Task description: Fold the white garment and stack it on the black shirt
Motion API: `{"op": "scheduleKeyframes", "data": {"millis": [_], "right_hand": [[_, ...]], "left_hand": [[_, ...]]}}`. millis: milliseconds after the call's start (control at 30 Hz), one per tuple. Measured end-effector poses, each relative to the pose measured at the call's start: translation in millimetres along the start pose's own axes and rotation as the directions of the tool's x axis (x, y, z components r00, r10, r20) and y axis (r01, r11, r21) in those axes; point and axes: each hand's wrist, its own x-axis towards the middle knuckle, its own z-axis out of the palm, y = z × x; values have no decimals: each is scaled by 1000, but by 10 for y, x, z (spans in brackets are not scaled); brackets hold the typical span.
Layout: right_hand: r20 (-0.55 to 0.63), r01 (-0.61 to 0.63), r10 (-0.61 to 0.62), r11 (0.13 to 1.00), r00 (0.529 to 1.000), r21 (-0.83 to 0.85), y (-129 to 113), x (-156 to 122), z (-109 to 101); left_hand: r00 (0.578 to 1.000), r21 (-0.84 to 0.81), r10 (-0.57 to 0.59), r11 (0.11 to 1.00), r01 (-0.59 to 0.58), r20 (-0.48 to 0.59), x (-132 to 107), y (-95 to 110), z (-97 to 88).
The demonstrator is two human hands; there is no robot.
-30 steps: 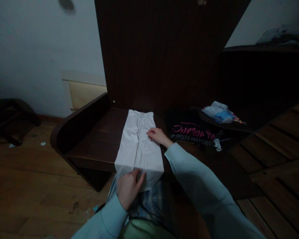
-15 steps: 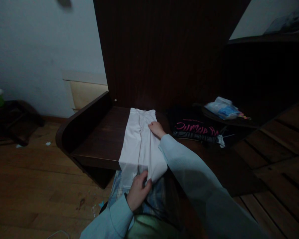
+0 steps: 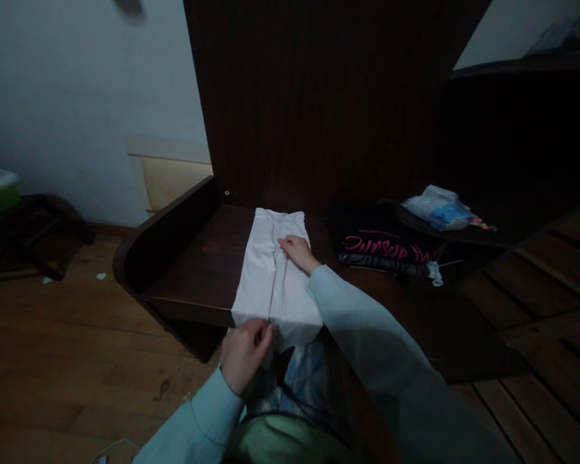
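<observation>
Fingers of your left hand (image 3: 244, 354) pinch the near end of the white trousers (image 3: 255, 277), which overhangs the dark wooden bench (image 3: 193, 270) bearing the rest, while your right hand (image 3: 297, 251) pinches the far half, apparently to keep the lengthwise fold straight between them

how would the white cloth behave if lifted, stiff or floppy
The white cloth is probably floppy, since its near end droops over the bench edge. It is likely light, as it looks thin and lies flat. Pushed, it may bunch up: creases run along it near the right hand.
</observation>
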Motion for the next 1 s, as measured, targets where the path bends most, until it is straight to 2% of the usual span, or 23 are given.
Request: {"op": "scheduleKeyframes", "data": {"millis": [67, 133, 267, 400, 533, 600, 667, 700, 767, 867, 1000], "right_hand": [[13, 43, -42, 997, 999, -67, -28, -29, 73], [9, 61, -60, 991, 998, -116, -26, -59, 163], [-8, 90, -90, 994, 996, -65, 41, -80, 281], [-56, 82, -81, 996, 995, 22, 82, -53, 281], [-24, 98, -100, 992, 995, -75, 44, -61, 250], [-83, 139, -150, 982, 985, -129, 15, -85, 234], [-154, 218, -243, 962, 958, -164, -3, -113, 227], [-146, 273, -301, 944, 942, -184, -6, -127, 230], [-14, 367, -379, 904, 925, -221, 1, -150, 251], [220, 388, -336, 882, 916, -267, 25, -166, 303], [274, 357, -282, 891, 920, -281, 29, -171, 330]], "left_hand": [[998, 94, -10, 995, 16, -65, 107, 25, -44], [997, 174, -19, 984, 32, -74, 213, 50, -66], [1000, 254, -19, 967, 22, -17, 318, 81, -91], [998, 278, 22, 960, -39, 65, 314, 104, -145], [978, 246, 129, 955, -168, 166, 403, 88, -216], [964, 200, 229, 947, -252, 133, 511, 36, -233], [941, 167, 334, 926, -337, 51, 635, -46, -220], [928, 168, 371, 914, -369, 24, 692, -93, -202], [917, 200, 398, 896, -397, 35, 780, -182, -147], [925, 259, 360, 888, -380, 120, 830, -265, -66], [928, 289, 337, 883, -370, 159, 817, -278, -32]]}}
